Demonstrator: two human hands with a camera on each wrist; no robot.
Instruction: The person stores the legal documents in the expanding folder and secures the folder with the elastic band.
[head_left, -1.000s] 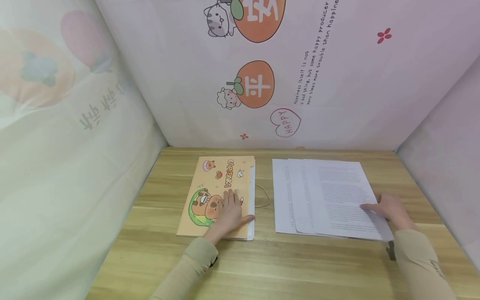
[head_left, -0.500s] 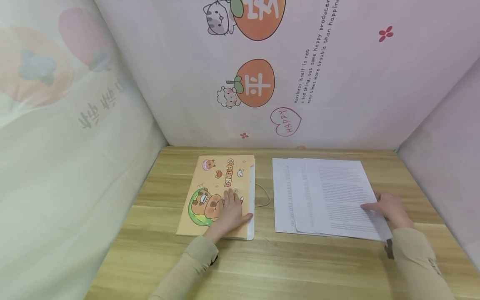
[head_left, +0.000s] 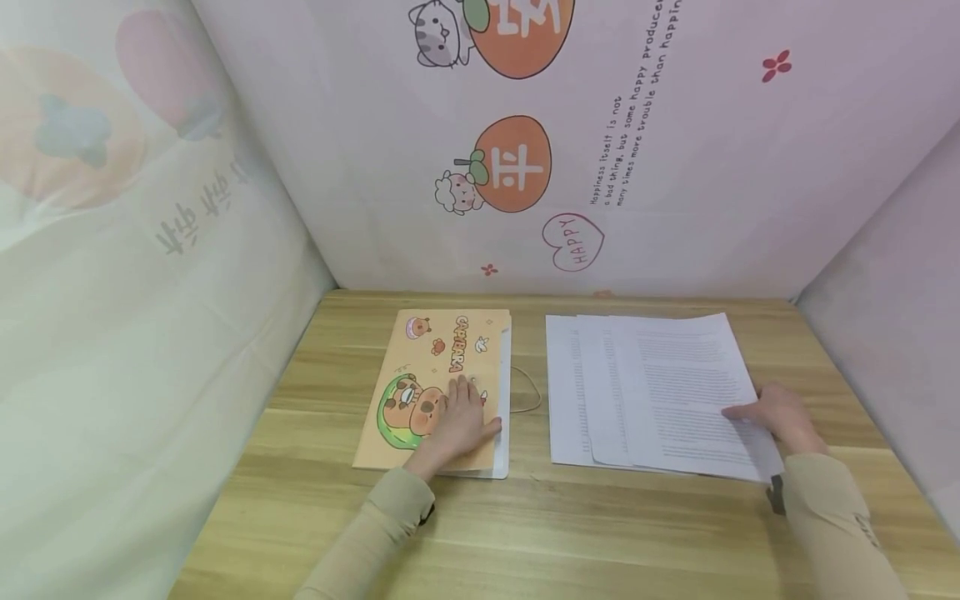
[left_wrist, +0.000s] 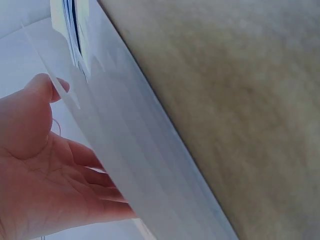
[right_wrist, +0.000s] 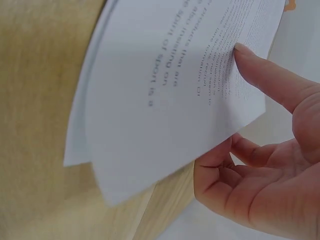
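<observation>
An orange file folder with capybara drawings lies on the left of the table. My left hand rests on its cover with the fingers extended. In the left wrist view, the thumb is at the edge of the raised white flap. To the right lie overlapping printed sheets of paper. At the right edge of the top sheet, my right hand pinches it, thumb on the printed face and curled fingers beneath. The right wrist view shows that sheet bent up, its near corner lifted.
A thin elastic cord loops out from the folder's right side. The wooden table is enclosed by hanging printed cloth at the back and sides. A strip of table separates folder and papers.
The left thumb has drawn slightly inward and up at the folder's edge. The top sheet's far right corner has risen a little; the right hand has hardly moved.
</observation>
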